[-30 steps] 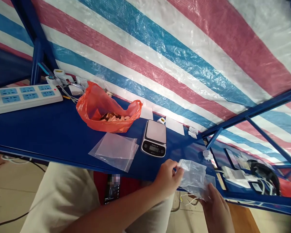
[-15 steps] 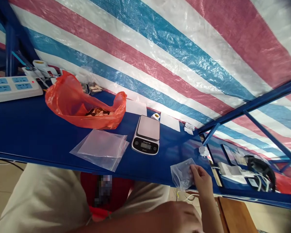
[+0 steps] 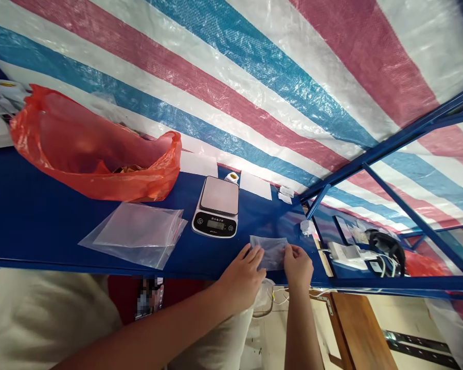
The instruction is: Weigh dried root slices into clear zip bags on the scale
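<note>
So the right hand [image 3: 299, 267] is clamping thumb and fingers on the right edge of a small clear plastic bag [image 3: 273, 253], while the left hand [image 3: 241, 277] is touching the left edge, fingers together, can't tell if gripping. It's sitting over the blue tabletop [image 3: 212, 257], around 4 o'clock from the digital scale [image 3: 219, 196]; zip-lock bags [image 3: 135, 234] are lying around 8.

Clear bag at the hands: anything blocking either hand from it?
Nothing visible. The left hand and right hand both touch the clear bag at its sides; the scale sits farther left, not between.
</note>
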